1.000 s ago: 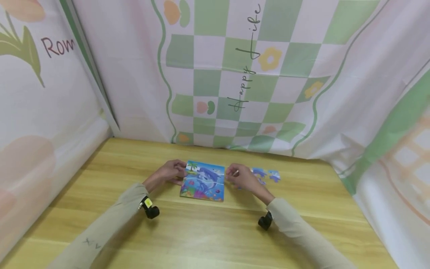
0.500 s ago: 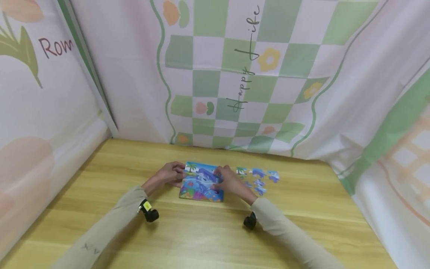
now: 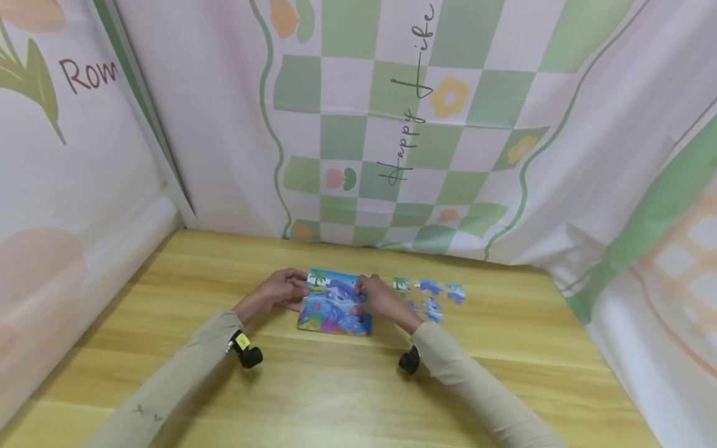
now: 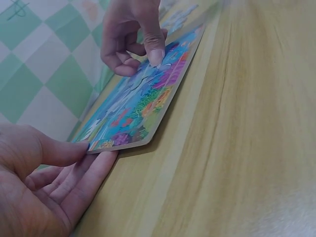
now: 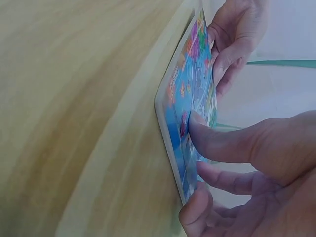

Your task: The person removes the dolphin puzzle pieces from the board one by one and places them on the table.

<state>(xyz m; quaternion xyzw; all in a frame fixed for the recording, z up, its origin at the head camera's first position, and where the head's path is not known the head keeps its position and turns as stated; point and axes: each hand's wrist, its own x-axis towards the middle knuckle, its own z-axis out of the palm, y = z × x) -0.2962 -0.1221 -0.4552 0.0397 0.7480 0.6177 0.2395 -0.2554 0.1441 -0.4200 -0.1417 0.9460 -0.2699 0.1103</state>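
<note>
A dolphin jigsaw puzzle board (image 3: 327, 311) lies on the table in the middle of the head view. My left hand (image 3: 282, 289) holds its left edge; in the left wrist view, the thumb is on top and the fingers (image 4: 101, 170) lie under the rim. Over the board's right part, my right hand (image 3: 381, 298) touches the picture with bent fingers. The right wrist view shows its thumb (image 5: 217, 140) on the surface, a small gap from the fingertips (image 5: 205, 170). Whether a piece is pinched there cannot be told. Part of the dolphin is hidden by this hand.
Several loose jigsaw pieces (image 3: 431, 305) lie right of the board, one with a palm tree (image 3: 401, 284). The wooden table (image 3: 336, 386) runs back to a green-checked curtain (image 3: 386, 186). White printed cloth (image 3: 95, 174) hangs at the left side.
My right hand has moved left from beside the board, near the loose pieces, onto its right part, uncovering the palm-tree piece. My left hand keeps its hold on the left edge.
</note>
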